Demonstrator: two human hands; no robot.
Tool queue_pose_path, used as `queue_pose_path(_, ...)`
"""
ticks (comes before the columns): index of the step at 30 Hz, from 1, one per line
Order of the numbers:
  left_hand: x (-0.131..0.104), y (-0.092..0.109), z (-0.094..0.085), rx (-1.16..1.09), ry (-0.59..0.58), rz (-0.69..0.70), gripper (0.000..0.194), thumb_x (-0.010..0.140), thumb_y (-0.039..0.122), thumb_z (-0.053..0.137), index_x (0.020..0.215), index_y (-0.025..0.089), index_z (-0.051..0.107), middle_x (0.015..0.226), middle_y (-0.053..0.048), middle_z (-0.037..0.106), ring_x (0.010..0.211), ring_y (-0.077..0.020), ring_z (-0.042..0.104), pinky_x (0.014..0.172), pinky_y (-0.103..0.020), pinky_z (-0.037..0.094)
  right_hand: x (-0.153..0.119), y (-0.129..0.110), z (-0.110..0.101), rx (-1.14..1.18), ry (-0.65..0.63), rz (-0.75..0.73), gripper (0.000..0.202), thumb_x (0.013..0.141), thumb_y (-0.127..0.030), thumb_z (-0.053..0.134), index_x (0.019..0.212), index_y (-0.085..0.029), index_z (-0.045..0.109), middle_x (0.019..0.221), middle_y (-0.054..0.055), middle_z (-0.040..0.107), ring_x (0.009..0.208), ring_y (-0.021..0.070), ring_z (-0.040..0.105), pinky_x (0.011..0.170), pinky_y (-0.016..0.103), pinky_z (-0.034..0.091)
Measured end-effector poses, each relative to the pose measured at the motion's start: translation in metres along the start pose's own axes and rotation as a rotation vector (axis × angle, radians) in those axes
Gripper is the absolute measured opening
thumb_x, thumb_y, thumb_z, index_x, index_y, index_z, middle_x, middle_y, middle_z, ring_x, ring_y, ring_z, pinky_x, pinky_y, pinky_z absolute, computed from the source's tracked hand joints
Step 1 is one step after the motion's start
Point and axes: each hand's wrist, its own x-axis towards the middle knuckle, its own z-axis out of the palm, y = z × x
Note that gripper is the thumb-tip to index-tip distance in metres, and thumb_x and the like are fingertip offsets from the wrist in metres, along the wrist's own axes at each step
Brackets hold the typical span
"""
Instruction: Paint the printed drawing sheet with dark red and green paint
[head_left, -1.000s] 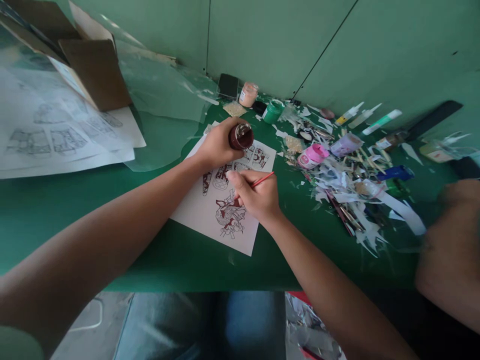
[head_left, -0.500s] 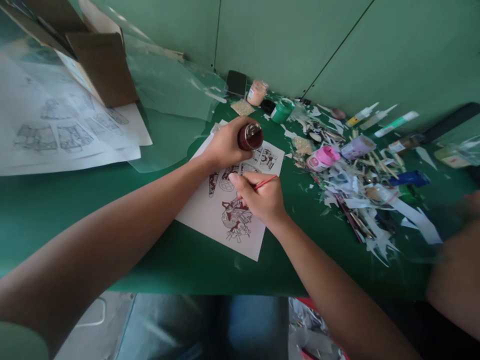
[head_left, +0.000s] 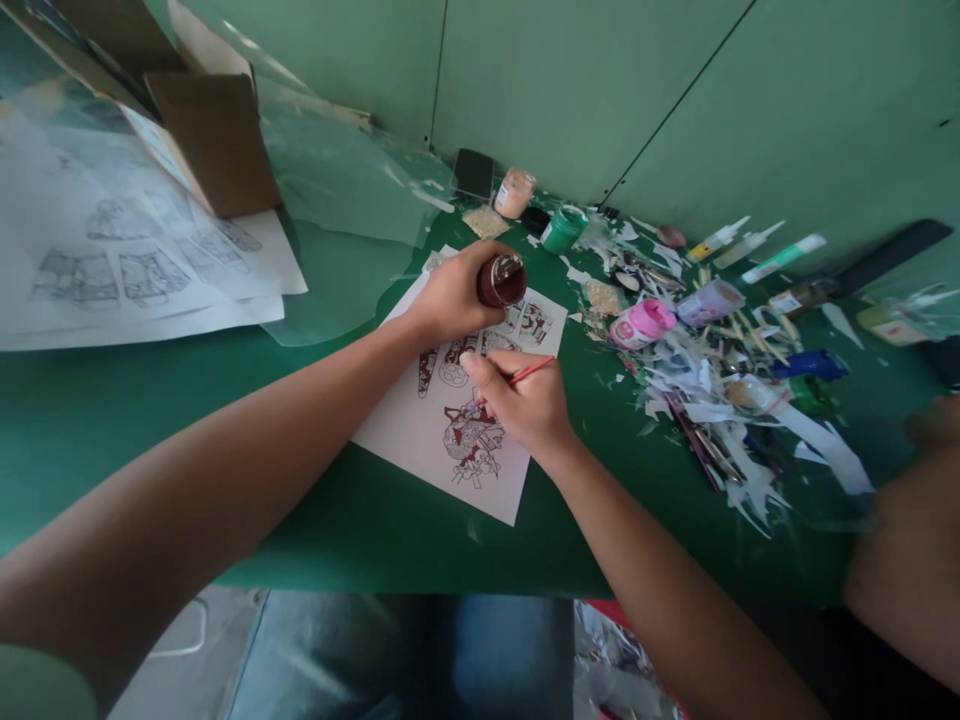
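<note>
My left hand (head_left: 459, 290) is wrapped round a small jar of dark red paint (head_left: 501, 281), its open mouth tilted toward me, above the upper part of a printed sheet (head_left: 409, 425). In my right hand (head_left: 525, 400) is a thin red-handled paintbrush (head_left: 534, 369), pinched between thumb and fingers. The brush tip meets the sheet near the top of a line drawing (head_left: 472, 447), partly filled with dark red. Further drawings higher on the page also carry dark red areas, and my hands cover some of them.
Paper scraps (head_left: 720, 400) lie heaped at the right with a pink paint jar (head_left: 643, 324), a green paint jar (head_left: 562, 230) and glue tubes. A cardboard box (head_left: 217, 140) stands on printed sheets (head_left: 150, 320) at the left. Another person's arm (head_left: 911, 550) rests at the right edge.
The view has shifted slightly. My left hand still holds the jar over the sheet, and my right hand keeps the brush at the drawing with hardly any movement.
</note>
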Motion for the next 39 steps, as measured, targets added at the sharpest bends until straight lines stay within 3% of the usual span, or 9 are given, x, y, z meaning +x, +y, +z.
queue_pose_path(24,0.0,0.001,-0.001,-0.017,-0.015,-0.014,0.061,0.057,0.016,0.069,0.117,0.015,0.06,0.118,-0.008,0.068,0.104,-0.0267,0.065,0.092,-0.038,0.052,-0.001,-0.002,-0.001,-0.053,-0.014,-0.052,0.051,0.093,-0.042,0.056,0.049,-0.022,0.038,0.042,-0.006,0.038,0.043,0.0064,0.036,0.044,0.025,0.029)
queue_pose_path(33,-0.001,0.0,-0.001,-0.028,0.006,0.016,0.06,0.058,0.014,0.07,0.117,0.014,0.06,0.117,-0.009,0.068,0.103,-0.0259,0.066,0.09,-0.037,0.053,-0.001,-0.003,-0.002,-0.005,-0.01,-0.033,0.051,0.092,-0.041,0.058,0.049,-0.021,0.04,0.04,-0.006,0.042,0.041,0.0058,0.041,0.043,0.023,0.031)
queue_pose_path(35,-0.002,0.0,-0.003,-0.018,-0.002,0.024,0.059,0.059,0.014,0.069,0.117,0.015,0.06,0.116,-0.008,0.068,0.103,-0.0254,0.066,0.09,-0.037,0.053,0.001,-0.003,-0.007,0.059,0.075,-0.032,0.049,0.091,-0.044,0.06,0.05,-0.022,0.044,0.041,-0.006,0.046,0.039,0.0064,0.045,0.042,0.023,0.034)
queue_pose_path(39,-0.004,0.003,-0.006,0.036,-0.077,0.053,0.055,0.062,0.015,0.067,0.117,0.017,0.059,0.117,-0.009,0.066,0.104,-0.0254,0.066,0.089,-0.037,0.054,0.009,0.0,-0.027,0.15,0.5,-0.099,0.044,0.091,-0.05,0.057,0.056,-0.023,0.054,0.045,-0.004,0.053,0.042,0.0095,0.055,0.048,0.025,0.047)
